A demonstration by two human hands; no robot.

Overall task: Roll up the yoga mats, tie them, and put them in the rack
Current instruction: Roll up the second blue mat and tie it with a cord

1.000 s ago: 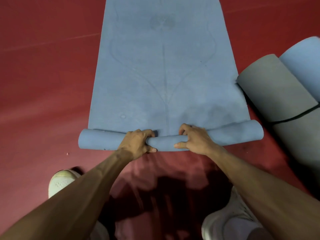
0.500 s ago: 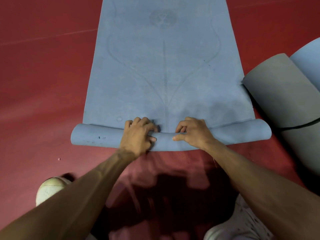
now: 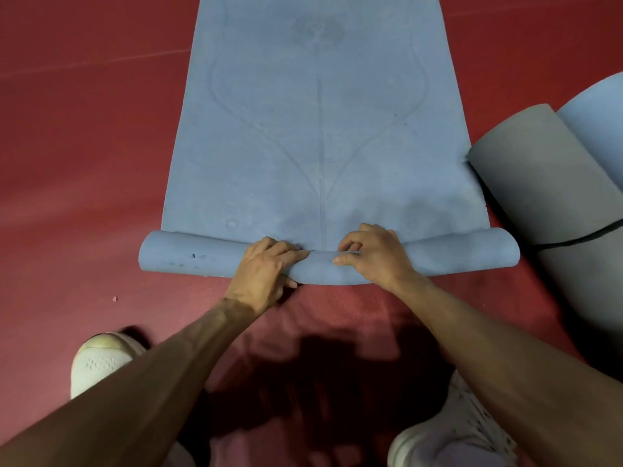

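Observation:
A blue yoga mat (image 3: 317,129) lies flat on the red floor and runs away from me, with a faint line pattern on it. Its near end is rolled into a thin roll (image 3: 188,256) lying crosswise. My left hand (image 3: 266,271) grips the roll just left of its middle, fingers curled over the top and thumb underneath. My right hand (image 3: 374,254) grips it just right of the middle, fingers hooked over the far side and thumb along the front.
A rolled grey mat (image 3: 539,183) bound by a thin black strap (image 3: 580,239) lies at the right, beside a rolled light blue mat (image 3: 603,116). My two white shoes (image 3: 101,360) (image 3: 448,436) stand on the red floor (image 3: 84,146) behind the roll.
The roll has advanced a little along the mat. Both hands have shifted their grip on it, staying near the middle.

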